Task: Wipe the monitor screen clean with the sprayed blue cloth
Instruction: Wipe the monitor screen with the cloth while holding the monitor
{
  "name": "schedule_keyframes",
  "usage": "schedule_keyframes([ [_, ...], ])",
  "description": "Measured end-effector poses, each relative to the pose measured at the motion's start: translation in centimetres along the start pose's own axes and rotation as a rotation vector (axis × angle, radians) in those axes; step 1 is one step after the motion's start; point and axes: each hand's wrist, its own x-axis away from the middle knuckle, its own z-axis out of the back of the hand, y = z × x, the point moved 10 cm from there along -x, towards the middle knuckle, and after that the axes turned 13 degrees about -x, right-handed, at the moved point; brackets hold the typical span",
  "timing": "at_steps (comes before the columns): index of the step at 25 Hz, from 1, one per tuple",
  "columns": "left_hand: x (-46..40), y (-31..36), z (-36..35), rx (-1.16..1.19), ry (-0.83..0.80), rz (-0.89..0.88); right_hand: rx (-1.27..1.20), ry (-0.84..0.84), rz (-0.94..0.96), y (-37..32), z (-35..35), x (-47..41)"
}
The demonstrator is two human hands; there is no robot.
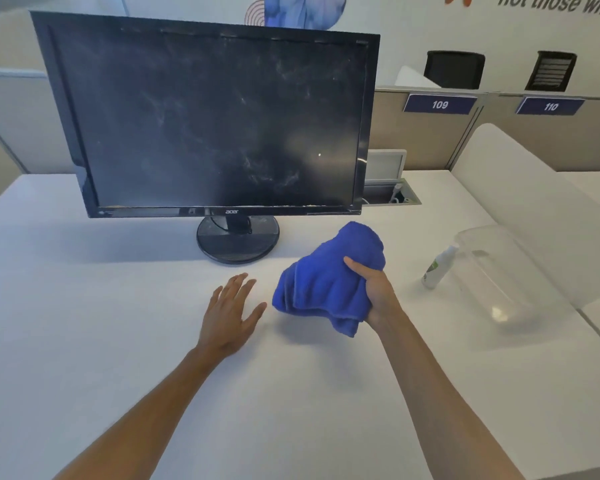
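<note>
A black monitor [208,119] stands on a round base at the back of the white desk [84,306]. Its dark screen is covered with pale dusty smears. My right hand [374,289] grips a bunched blue cloth [326,278] just above the desk, in front of the monitor's lower right corner and below the screen. My left hand [229,310] lies with straight, spread fingers over the desk, left of the cloth and apart from it, holding nothing.
A small white spray bottle [437,268] lies tilted at the right, against a clear plastic container [499,275]. A cable box [388,188] is set in the desk behind the monitor's right edge. Low partitions numbered 109 and 110 stand further back.
</note>
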Motion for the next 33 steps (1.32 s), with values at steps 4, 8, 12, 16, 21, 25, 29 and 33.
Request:
schedule_keyframes([
  [4, -2.0, -6.6, 5.5, -0.021, 0.128, 0.098, 0.055, 0.129, 0.249, -3.3, -5.5, -1.0],
  [8, -4.8, -12.5, 11.7, -0.094, 0.303, 0.107, 0.183, 0.219, 0.574, -7.8, -12.2, -1.0],
  [12, -8.4, -17.8, 17.2, -0.154, 0.412, 0.17, 0.365, 0.16, 0.978, -11.3, -21.4, -0.3],
  [16, -11.3, -22.8, 20.5, -0.113, 0.463, 0.366, 0.808, 0.072, 1.136, -11.5, -30.5, -3.1],
  [21, -13.8, -24.4, 20.1, -0.051, 0.442, 0.422, 1.43, 0.022, 1.184, -8.3, -35.8, -8.1],
  [25, -14.3, -24.7, 20.0, 0.006, 0.466, 0.453, 1.45, 0.016, 1.196, -6.8, -36.6, -9.2],
  [29, -14.5, -25.2, 20.4, 0.014, 0.478, 0.455, 1.478, -0.037, 1.321, -6.5, -36.8, -9.2],
  [33, -15.2, -26.3, 21.6, 0.042, 0.516, 0.447, 1.576, 0.033, 1.492, -7.6, -35.8, -10.0],
])
